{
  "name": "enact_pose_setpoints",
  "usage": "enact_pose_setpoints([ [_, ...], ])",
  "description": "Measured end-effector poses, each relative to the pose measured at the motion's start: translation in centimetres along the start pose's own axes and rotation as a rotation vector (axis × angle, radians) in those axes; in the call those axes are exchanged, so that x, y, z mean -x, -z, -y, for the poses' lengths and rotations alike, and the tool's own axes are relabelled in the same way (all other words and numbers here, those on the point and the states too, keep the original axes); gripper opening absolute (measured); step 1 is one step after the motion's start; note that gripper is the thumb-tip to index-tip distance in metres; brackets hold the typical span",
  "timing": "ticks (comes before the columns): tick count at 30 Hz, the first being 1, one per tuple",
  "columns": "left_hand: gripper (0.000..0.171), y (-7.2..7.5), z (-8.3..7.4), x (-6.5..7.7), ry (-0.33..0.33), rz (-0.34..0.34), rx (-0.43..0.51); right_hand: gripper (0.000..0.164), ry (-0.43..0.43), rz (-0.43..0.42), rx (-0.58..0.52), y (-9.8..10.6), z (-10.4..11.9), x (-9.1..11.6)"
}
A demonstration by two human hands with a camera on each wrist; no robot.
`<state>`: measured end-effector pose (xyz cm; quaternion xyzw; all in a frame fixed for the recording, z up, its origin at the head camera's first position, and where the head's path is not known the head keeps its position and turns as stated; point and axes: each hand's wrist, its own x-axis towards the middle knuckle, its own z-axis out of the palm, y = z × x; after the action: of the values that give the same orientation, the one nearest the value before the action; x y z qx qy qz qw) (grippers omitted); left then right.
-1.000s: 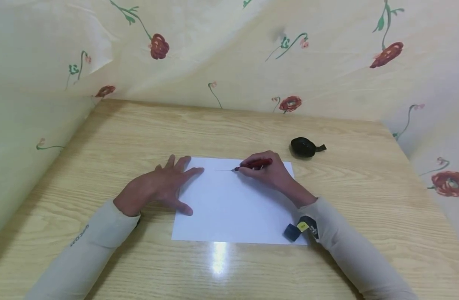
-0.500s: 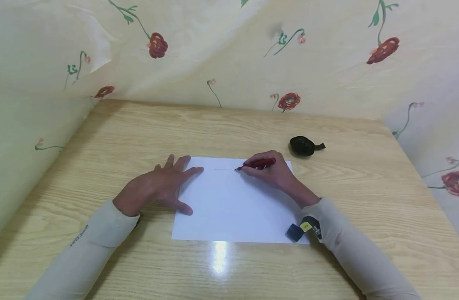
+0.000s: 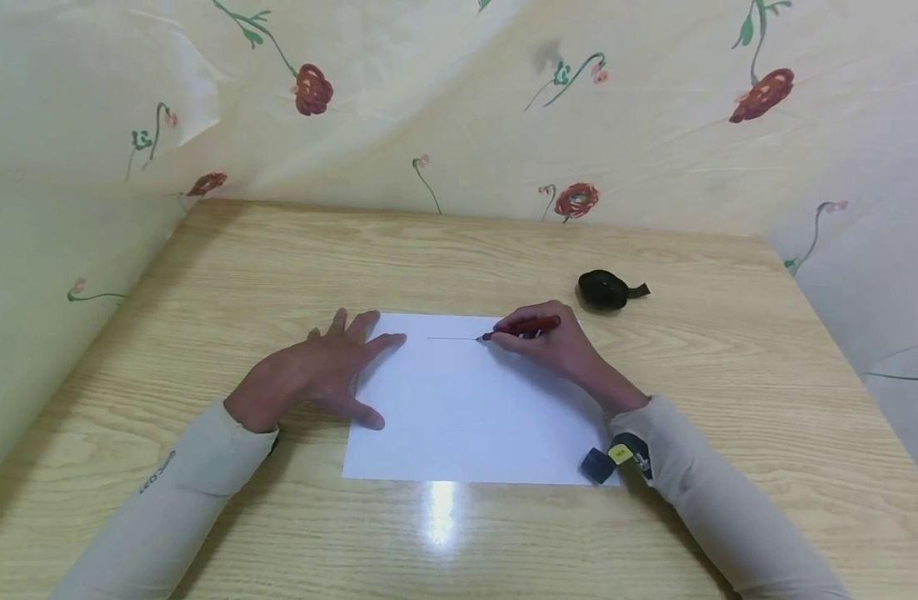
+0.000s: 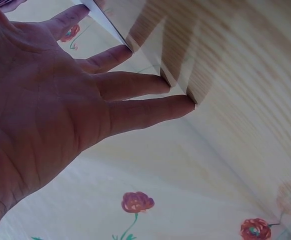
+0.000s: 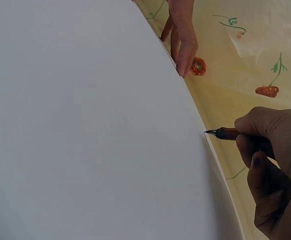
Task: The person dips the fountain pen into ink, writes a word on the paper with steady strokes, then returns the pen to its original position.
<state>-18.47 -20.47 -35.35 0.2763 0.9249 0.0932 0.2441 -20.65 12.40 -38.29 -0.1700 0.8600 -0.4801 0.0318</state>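
Observation:
A white sheet of paper (image 3: 444,417) lies on the wooden table. Spread over its left edge, my left hand (image 3: 327,367) touches it with straight, parted fingers; the left wrist view shows its fingertips (image 4: 190,102) down at the tabletop. My right hand (image 3: 560,346) grips a red fountain pen (image 3: 532,325) between thumb and fingers. In the right wrist view the pen's pointed metal nib (image 5: 211,132) meets the paper. A thin, straight dark line (image 3: 451,338) runs from left to right near the top of the sheet and ends at the nib.
Behind the right hand sits a small black rounded object (image 3: 603,290) with a short flat tab. A wrist-worn camera (image 3: 609,460) overhangs the sheet's lower right corner. Flower-patterned cloth (image 3: 384,108) encloses the wooden table (image 3: 316,525) at the back and sides.
My right hand has slid slightly to the right with the fountain pen, and the line on the paper has grown longer. The left hand has stayed in place.

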Motion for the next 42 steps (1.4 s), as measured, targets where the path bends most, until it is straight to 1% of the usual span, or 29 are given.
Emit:
enact_pose_setpoints([
  [7, 0.113, 0.0, 0.0, 0.0, -0.004, -0.003, 0.001, 0.013, 0.001, 0.002, -0.002, 0.3, -0.1, 0.2],
  [16, 0.114, 0.0, 0.1, 0.1, 0.005, 0.015, 0.015, 0.015, -0.013, -0.004, -0.007, 0.7, -0.2, 0.4],
  [23, 0.113, 0.2, 0.1, 0.2, 0.000, 0.009, 0.014, 0.012, -0.017, -0.012, 0.005, 1.0, -0.3, 0.5],
  [30, 0.113, 0.2, 0.1, 0.0, -0.007, 0.012, 0.020, 0.015, -0.045, -0.012, 0.000, 1.3, -0.4, 0.9],
  [37, 0.114, 0.2, 0.1, 0.1, 0.000, 0.016, 0.021, 0.013, -0.057, -0.020, 0.040, 1.8, -0.8, 1.1],
  [42, 0.113, 0.3, 0.1, 0.2, -0.003, 0.013, 0.018, 0.015, -0.065, -0.031, 0.060, 2.3, -1.0, 1.4],
])
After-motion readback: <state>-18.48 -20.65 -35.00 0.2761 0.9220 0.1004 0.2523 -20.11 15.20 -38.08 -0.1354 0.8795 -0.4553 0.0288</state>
